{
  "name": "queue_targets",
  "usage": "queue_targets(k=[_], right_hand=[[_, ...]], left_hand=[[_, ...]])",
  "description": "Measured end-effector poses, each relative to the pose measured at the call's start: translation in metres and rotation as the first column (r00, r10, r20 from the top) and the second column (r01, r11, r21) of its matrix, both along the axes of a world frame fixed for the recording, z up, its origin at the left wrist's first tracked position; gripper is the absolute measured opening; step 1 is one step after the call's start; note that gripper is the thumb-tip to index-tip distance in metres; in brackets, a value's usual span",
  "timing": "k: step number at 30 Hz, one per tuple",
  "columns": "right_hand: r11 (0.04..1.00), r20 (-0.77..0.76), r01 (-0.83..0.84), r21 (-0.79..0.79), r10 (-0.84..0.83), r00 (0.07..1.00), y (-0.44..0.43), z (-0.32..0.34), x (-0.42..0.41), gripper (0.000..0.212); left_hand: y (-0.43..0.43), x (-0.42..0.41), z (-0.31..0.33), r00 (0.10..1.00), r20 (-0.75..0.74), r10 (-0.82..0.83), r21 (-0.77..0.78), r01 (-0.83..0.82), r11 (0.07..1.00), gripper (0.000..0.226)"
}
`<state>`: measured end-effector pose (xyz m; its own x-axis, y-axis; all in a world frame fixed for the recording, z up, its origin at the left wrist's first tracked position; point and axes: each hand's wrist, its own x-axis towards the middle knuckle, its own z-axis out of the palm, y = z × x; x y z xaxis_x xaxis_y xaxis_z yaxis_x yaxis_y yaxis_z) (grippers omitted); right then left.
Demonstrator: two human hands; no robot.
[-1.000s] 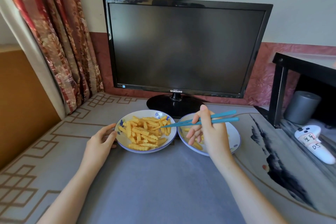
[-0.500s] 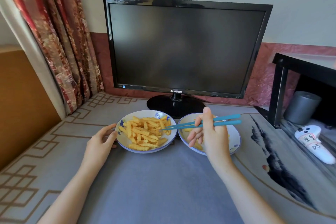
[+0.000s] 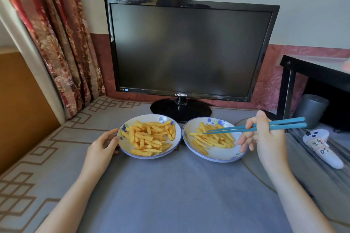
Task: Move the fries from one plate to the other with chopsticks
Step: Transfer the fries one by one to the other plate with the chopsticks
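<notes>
Two white plates with blue flower rims stand side by side on the grey table. The left plate (image 3: 125, 147) holds a big heap of crinkle fries (image 3: 149, 137). The right plate (image 3: 217, 156) holds a smaller pile of fries (image 3: 212, 139). My right hand (image 3: 265, 138) grips a pair of teal chopsticks (image 3: 265, 126) at the right plate's right edge; their tips lie over the fries in the right plate, at a fry on its left side. My left hand (image 3: 102, 143) rests against the left plate's left rim, fingers loosely curved around it.
A black Samsung monitor (image 3: 187, 49) stands just behind the plates, its base (image 3: 180, 108) close to both rims. A black shelf (image 3: 312, 73), a grey cylinder (image 3: 310, 109) and a white labelled controller (image 3: 322, 147) sit at the right. A flowered curtain (image 3: 56, 34) hangs at the left.
My right hand has moved right with the chopsticks; their tips went from the left plate's fries to the right plate's fries. The left hand has stayed at the left plate.
</notes>
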<state>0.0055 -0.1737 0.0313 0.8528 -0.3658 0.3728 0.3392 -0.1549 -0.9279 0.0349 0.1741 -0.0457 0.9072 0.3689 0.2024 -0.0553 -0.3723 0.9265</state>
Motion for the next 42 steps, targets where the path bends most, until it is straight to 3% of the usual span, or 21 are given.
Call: queue_targets(k=[12,22,37,42], right_hand=[[0.998,0.062,-0.060,0.012,0.059,0.996,0.018,0.006,-0.001,0.044],[0.937,-0.009,-0.334,-0.105,0.335,0.942,0.080,-0.004,0.014,0.043],[0.882,-0.047,-0.353,-0.311,0.357,0.933,0.089,-0.014,0.022,0.043],[0.907,0.002,-0.319,-0.274,0.332,0.943,0.092,-0.018,0.019,0.046]], left_hand=[[-0.001,0.000,0.001,1.000,0.011,-0.005,0.008,0.005,1.000,0.029],[0.000,-0.001,0.000,1.000,0.011,-0.011,0.000,0.011,1.000,0.027],[0.002,0.003,-0.003,1.000,-0.003,-0.006,0.002,0.006,1.000,0.030],[0.003,0.002,-0.003,1.000,-0.002,-0.005,-0.004,0.005,1.000,0.029]])
